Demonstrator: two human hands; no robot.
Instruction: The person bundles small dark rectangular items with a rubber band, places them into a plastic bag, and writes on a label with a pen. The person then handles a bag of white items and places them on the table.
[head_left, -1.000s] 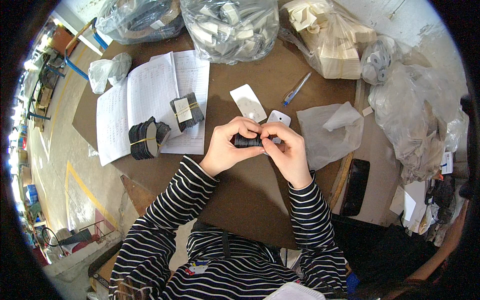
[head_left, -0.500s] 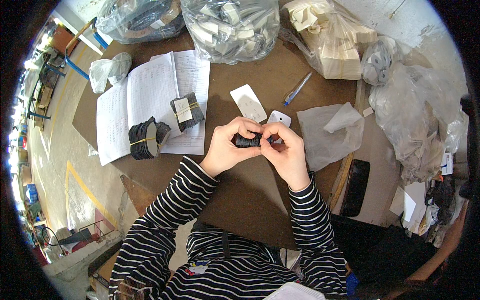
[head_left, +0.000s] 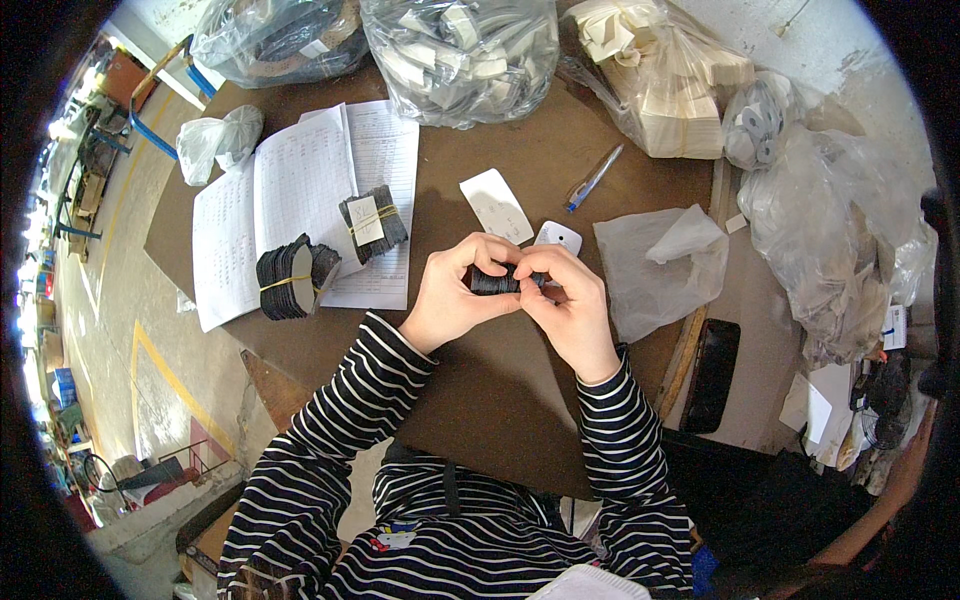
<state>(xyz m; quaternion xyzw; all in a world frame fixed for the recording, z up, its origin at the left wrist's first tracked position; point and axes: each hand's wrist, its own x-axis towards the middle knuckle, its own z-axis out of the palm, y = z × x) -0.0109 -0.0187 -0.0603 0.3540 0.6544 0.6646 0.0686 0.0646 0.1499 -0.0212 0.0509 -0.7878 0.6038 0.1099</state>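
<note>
- Left hand [head_left: 452, 292]: ours, fingers curled round the left end of a small stack of dark flat pieces [head_left: 495, 281], thumb on top; closed on it.
- Right hand [head_left: 570, 305]: clasps the right end of the same stack, fingers folded over it; most of the stack is hidden between the two hands, and we cannot make out its full shape or count.
- The stack sits above the brown tabletop [head_left: 500, 390], held clear of it near the middle, just below a white card [head_left: 497, 205] and a small white tag [head_left: 558, 238], the tag partly covered by our right fingers.
- Open ledger [head_left: 290, 200]: lies to our left, its ruled pages too small to read.
- Two banded bundles [head_left: 373, 222] of dark pieces rest on the ledger; the lower bundle [head_left: 292, 283] overhangs its edge.
- Blue pen [head_left: 594, 178]: lies apart, beyond the white card.
- Crumpled clear bag [head_left: 660, 265]: just beside our right hand; contents not discernible.
- Large clear sacks [head_left: 462, 50] of pale pieces line the far edge, cut off by the frame's top.
- Black flat item [head_left: 711, 374] at right: kind unclear.
- Striped sleeves [head_left: 340, 410] cover both our forearms.
</note>
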